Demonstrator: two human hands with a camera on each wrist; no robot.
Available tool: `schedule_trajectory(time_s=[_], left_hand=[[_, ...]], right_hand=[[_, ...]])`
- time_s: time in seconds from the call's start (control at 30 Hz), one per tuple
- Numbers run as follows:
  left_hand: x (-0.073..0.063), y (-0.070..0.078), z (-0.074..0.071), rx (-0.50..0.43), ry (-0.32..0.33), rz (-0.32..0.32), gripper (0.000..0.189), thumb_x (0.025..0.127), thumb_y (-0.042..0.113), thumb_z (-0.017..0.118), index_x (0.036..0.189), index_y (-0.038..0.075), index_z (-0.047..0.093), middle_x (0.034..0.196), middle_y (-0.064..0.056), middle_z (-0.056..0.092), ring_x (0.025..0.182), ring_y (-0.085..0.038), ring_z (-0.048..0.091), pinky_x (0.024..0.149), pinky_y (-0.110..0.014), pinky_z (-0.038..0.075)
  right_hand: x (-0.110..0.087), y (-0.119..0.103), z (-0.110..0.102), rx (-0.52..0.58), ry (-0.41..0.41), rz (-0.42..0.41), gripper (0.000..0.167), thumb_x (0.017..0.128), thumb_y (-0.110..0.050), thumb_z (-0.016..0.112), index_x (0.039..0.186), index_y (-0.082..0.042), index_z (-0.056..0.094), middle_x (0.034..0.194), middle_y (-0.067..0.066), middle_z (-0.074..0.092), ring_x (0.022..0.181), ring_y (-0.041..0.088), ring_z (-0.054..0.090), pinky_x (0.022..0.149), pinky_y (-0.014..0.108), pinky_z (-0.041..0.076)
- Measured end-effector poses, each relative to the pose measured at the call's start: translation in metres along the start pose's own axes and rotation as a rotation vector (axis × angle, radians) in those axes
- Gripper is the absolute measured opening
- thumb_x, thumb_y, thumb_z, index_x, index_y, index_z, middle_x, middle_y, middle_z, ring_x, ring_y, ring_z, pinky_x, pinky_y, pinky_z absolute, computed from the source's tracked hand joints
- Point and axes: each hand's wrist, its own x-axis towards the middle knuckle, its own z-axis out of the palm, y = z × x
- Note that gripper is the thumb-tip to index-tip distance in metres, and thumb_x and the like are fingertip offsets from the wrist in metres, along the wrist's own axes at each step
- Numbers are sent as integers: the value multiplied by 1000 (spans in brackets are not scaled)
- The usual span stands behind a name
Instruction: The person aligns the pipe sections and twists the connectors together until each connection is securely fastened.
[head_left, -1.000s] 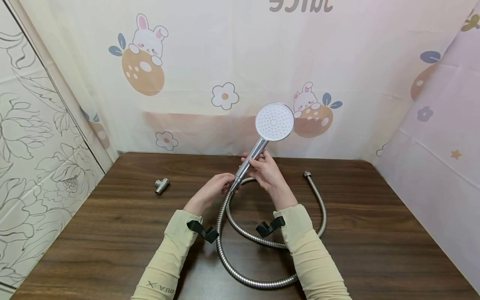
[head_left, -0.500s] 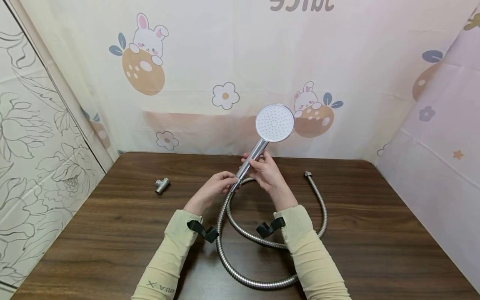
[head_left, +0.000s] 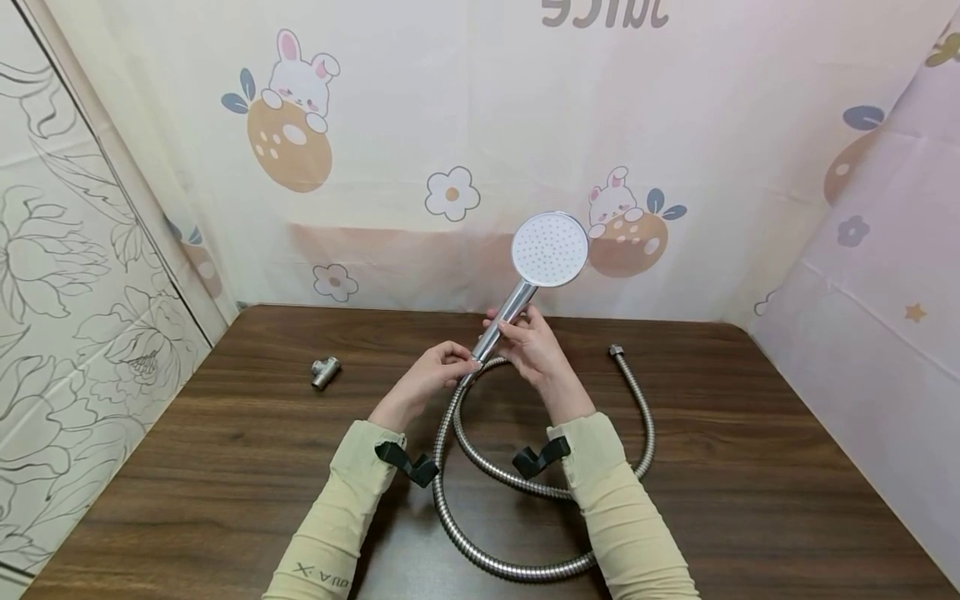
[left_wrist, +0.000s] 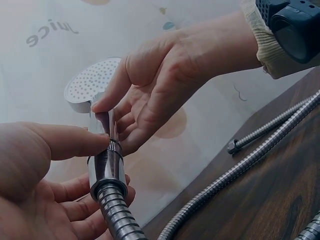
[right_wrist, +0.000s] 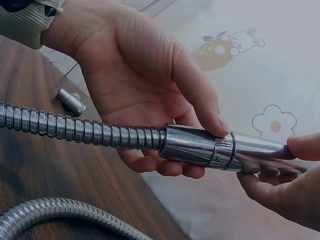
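- Left hand [head_left: 423, 381] pinched the cone connector [right_wrist: 192, 144] at the hose's upper end; right hand [head_left: 540, 357] gripped the shower head [head_left: 550, 249] by its handle.
- Shower head was held tilted above the worktop [head_left: 225, 483], spray face towards the head camera.
- Possible slip: smooth chrome handle might have turned in the right hand if that grip was light.
- Possible skewed joint: stiff hose [head_left: 517, 572] could have pulled the connector off line; thread seating couldn't be seen.
- Possible snag: right forearm [head_left: 628, 525] lay across the hose, could have dragged it.
- Counts: one shower head, one hose, one cone connector, one free-end nut [head_left: 616, 350], one tee fitting [head_left: 326, 372], two hands.
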Motion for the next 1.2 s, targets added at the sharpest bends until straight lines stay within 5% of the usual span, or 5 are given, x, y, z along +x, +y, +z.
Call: schedule_trajectory(time_s=[0.33,0.7,0.97,1.2], left_hand=[[1,-5,-1,-63,-70,-23,29,95,18,42,108,-3,57,85,0,63,79,-15,60,73,-26,45],[1,-6,-2,-63,-78,-8,29,93,22,47,107,-1,58,85,0,66,77,-11,60,74,-27,46],[0,-2,-1,-48,-57,-7,28,91,19,53,110,-2,54,102,-16,63,91,-20,60,77,-29,46],[1,-1,1,-31,-30,0,30,87,14,58,109,-5,52,95,-4,56,82,-10,55,78,-31,46]], right_hand=[[-1,1,-2,-7,4,-8,44,94,3,38,134,-10,25,104,5,56,127,38,35,95,46,40],[-1,0,-2,-16,0,1,47,94,2,40,136,-10,24,105,5,56,104,21,54,94,43,42],[1,0,-2,-10,-3,-1,46,94,3,38,136,-10,24,129,22,41,101,20,55,93,43,43],[0,1,-3,-10,-15,-5,45,94,3,38,135,-8,22,109,8,52,103,21,54,96,45,40]])
